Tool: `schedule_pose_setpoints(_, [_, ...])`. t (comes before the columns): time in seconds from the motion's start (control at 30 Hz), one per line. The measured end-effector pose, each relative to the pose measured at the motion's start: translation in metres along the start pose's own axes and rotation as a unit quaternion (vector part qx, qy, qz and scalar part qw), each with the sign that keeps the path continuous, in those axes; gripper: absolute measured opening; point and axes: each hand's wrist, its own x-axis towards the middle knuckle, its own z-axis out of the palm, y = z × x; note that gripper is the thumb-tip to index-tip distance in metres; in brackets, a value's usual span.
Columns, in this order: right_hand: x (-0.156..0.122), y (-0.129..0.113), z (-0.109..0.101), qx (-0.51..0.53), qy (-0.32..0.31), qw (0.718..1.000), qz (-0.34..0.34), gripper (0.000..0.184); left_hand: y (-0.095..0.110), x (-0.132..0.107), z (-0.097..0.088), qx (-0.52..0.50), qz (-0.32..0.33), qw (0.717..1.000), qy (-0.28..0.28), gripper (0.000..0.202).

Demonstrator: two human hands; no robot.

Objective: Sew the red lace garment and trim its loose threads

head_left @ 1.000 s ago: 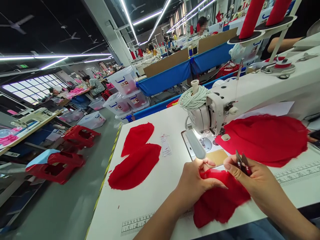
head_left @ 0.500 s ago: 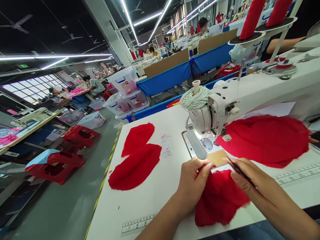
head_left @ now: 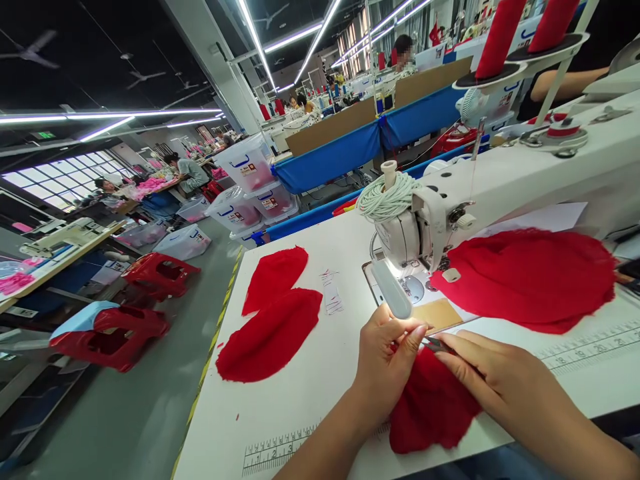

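My left hand (head_left: 387,357) pinches the top edge of a small red fabric piece (head_left: 430,410) that lies on the white table (head_left: 300,400) in front of the sewing machine (head_left: 425,227). My right hand (head_left: 487,377) holds small thread snips (head_left: 437,344), their tips pointing left and meeting the fabric edge right beside my left fingers. A larger heap of red fabric (head_left: 530,277) rests under the machine's arm to the right.
Two flat red cut pieces (head_left: 273,313) and a small paper label (head_left: 331,292) lie on the left of the table. Red thread cones (head_left: 500,33) stand behind the machine. Red stools (head_left: 115,333), plastic bins (head_left: 247,183) and other workers fill the aisle at left.
My right hand has turned the snips from upright to pointing left and moved them to the fabric edge at my left fingers. The small red piece has bunched closer under my hands.
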Motion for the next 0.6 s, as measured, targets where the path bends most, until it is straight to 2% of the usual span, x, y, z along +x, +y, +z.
schedule_pose_setpoints(0.1, [0.000,-0.002,-0.002,0.025,0.005,1.000,0.010,0.031,0.001,0.001,0.000,-0.016,-0.032,0.999,0.003,0.025])
schedule_pose_setpoints(0.23, [-0.005,-0.012,-0.003,0.105,0.076,0.989,0.070,0.033,-0.003,0.005,0.000,-0.092,-0.120,0.988,0.026,0.035])
schedule_pose_setpoints(0.3, [-0.009,-0.018,-0.001,0.138,0.061,0.985,0.087,0.034,-0.005,0.009,-0.002,-0.155,-0.156,0.975,0.032,0.032])
schedule_pose_setpoints(0.37, [-0.015,-0.021,0.003,0.107,0.039,0.991,0.069,0.032,-0.005,0.013,-0.009,-0.193,-0.175,0.964,0.054,0.030])
schedule_pose_setpoints(0.47, [-0.020,-0.018,0.011,0.004,0.050,0.999,-0.005,0.024,0.000,0.015,-0.032,-0.219,-0.199,0.950,0.098,0.033])
schedule_pose_setpoints(0.53, [-0.021,-0.014,0.015,-0.041,0.055,0.996,-0.049,0.020,0.007,0.011,-0.055,-0.248,-0.227,0.933,0.126,0.038])
schedule_pose_setpoints(0.6, [-0.020,-0.012,0.018,-0.057,0.060,0.994,-0.071,0.020,0.016,0.000,-0.083,-0.248,-0.230,0.928,0.154,0.037])
